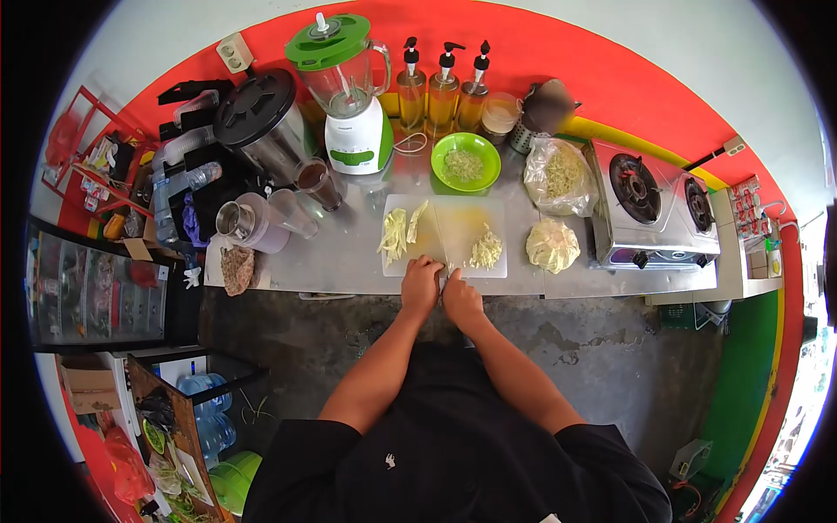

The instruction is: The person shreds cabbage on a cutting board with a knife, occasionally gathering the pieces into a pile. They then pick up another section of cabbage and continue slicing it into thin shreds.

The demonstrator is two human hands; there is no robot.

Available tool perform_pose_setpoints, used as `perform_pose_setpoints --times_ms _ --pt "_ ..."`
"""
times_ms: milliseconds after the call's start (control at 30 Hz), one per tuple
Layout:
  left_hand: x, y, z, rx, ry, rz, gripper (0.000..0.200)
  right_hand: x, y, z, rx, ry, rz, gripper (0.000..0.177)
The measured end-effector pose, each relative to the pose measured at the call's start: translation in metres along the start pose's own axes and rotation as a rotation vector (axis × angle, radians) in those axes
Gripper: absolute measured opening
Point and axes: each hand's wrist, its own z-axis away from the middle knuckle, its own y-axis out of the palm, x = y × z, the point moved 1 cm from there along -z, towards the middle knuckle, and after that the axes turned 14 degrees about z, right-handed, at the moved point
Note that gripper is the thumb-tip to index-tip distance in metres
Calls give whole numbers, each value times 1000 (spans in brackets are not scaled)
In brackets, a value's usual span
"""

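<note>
Standing at the left edge of the frame is a cabinet of clear drawers (100, 292), and to its right, on the steel counter (349, 253), sits a brown lump (237, 270) near the front edge. Above it are a pitcher (261, 228) and a big metal canister (275, 144) with a black lid, followed by a clear cup (295, 216) and a glass of dark liquid (319, 183). At upper centre-left rises a blender (353, 139) with a green lid.

In the middle of the frame a white cutting board (453, 209) lies on the counter, with pale green leaf strips (395, 234) on its left part. At its lower edge is the left hand (422, 283), fingers bent and close together in a narrow grip; what they pinch cannot be told. Just beside it, the right hand (462, 296) is curled with its fingers drawn in, but its hold is hidden; a thin pale sliver shows between the two hands, too small to name. Three pump bottles (443, 98) stand above the board, and a green bowl (491, 157) of pale shreds sits below them. Chopped leaf pieces (486, 250) lie on the board's right part.

Farther right, a pale leafy ball (552, 246) rests below a clear bag (558, 179) of shreds. A two-burner stove (610, 235) stands right of both.
</note>
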Motion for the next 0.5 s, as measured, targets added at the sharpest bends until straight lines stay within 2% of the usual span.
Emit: perform_pose_setpoints --times_ms 333,500 --pt "2 -1 0 8 -10 -32 15 4 -2 0 52 20 11 22" --pt "1 -3 0 5 -32 -14 14 3 -7 -12 11 -14 -33 26"
